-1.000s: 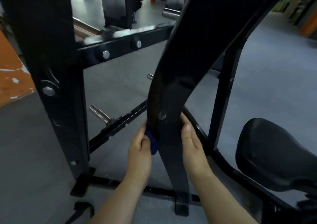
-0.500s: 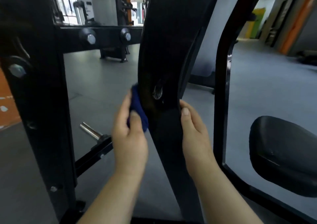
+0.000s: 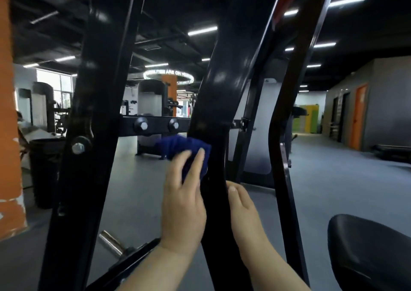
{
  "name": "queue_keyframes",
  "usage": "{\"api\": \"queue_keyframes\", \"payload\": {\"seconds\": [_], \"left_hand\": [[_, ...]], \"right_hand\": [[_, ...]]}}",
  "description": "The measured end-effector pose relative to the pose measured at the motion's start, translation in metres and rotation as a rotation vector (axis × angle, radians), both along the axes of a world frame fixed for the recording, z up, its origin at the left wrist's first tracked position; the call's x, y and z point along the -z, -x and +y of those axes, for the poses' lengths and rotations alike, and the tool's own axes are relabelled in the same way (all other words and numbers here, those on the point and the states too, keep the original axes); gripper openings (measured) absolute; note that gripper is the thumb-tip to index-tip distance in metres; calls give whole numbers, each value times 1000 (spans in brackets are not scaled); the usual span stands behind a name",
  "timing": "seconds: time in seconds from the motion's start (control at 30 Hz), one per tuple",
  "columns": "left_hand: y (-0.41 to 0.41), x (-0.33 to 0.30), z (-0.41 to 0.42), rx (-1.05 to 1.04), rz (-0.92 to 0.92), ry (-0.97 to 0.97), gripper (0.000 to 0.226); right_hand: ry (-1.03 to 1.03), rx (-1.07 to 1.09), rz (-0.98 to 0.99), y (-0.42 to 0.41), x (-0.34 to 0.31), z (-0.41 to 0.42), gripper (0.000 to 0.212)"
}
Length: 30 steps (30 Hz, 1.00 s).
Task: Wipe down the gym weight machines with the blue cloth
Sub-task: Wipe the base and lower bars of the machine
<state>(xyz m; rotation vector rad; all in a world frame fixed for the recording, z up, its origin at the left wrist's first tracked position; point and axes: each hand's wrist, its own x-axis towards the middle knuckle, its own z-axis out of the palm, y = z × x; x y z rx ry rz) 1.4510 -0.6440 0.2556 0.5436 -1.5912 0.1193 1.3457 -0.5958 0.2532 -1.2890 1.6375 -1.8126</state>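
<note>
A curved black arm [image 3: 213,103] of the weight machine rises through the middle of the view. My left hand [image 3: 183,199] presses the bunched blue cloth [image 3: 178,146] against the arm's left edge, fingers laid fairly straight over the cloth. My right hand [image 3: 241,204] holds the arm's right edge just below the cloth's height, its thumb on the front face and its fingers hidden behind the metal.
A thick black upright [image 3: 89,135] stands at left, joined by a bolted crossbar [image 3: 155,124]. A chrome peg [image 3: 110,243] sticks out low left. The black seat pad [image 3: 369,253] sits at lower right. An orange pillar [image 3: 9,112] and a bin [image 3: 44,170] stand far left.
Both hands have slid upward along the curved arm with the cloth, and my view has tilted up from the floor toward the ceiling.
</note>
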Motion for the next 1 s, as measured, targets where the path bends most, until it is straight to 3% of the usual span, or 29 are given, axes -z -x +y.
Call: {"api": "queue_keyframes", "payload": {"seconds": [0.1, 0.23, 0.3, 0.4, 0.47, 0.53, 0.67, 0.73, 0.87, 0.93, 1.0], "left_hand": [[-2, -42, -22, -103, -176, 162, 49], [-14, -5, -11, -156, -390, 162, 49], [-13, -31, -9, -165, -416, 185, 49], [13, -137, -7, -190, -429, 258, 55], [26, -194, -4, -180, -342, 254, 56], [30, -197, -3, -191, -331, 267, 58], [9, -134, -5, -265, -495, 404, 64], [5, -156, -8, -237, -529, 409, 64], [32, -248, 4, -222, -388, 311, 63], [36, -251, 6, -214, -382, 315, 61], [24, -225, 2, -253, -502, 411, 58]], "right_hand": [[-27, -30, 20, 5, -5, 2, 27], [-47, -72, 55, 11, -3, 3, 24], [-64, -99, 67, 12, -6, 3, 23], [-120, -125, 68, 17, -13, 5, 22], [-141, -140, 59, 20, -16, 6, 21], [-144, -138, 51, 24, -18, 8, 20], [-126, -195, 100, 31, -31, 12, 27], [-29, -235, 107, 33, -57, 12, 28], [185, -356, -38, 34, -129, 0, 29], [206, -394, -132, 32, -146, -7, 32], [196, -384, -146, 33, -148, -13, 33]]}}
